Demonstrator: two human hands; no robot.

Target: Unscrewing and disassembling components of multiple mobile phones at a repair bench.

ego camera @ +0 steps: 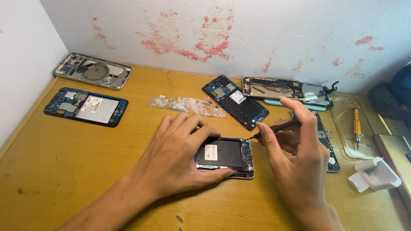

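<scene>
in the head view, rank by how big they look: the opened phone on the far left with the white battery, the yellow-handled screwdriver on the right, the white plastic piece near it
1. Opened phone with the white battery, plainly the largest.
2. White plastic piece.
3. Yellow-handled screwdriver, long but thin; it lies farther from the camera, so places two and three are unsure.
</scene>
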